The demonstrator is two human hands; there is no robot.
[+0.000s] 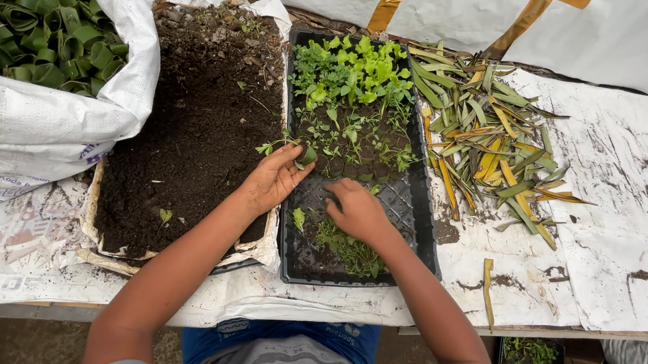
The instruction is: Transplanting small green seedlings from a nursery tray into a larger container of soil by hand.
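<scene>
While seedlings (354, 100) are filling the black tray's (421, 209) far half, left hand (274, 180) is pinching a leaf cup (307, 156) at its edge, right hand (357, 210) pressing fingertips into the near, sparser cells.

This is a plant nursery, a place where baby plants are grown. A black seedling tray (418, 209) full of little green plants sits on a dirty worktop (631, 201). Left of the tray is a big heap of dark soil (193, 118). Farther left stands a white sack of rolled green leaves (33, 19). Right of the tray lies a pile of cut leaf strips (491, 144).
</scene>
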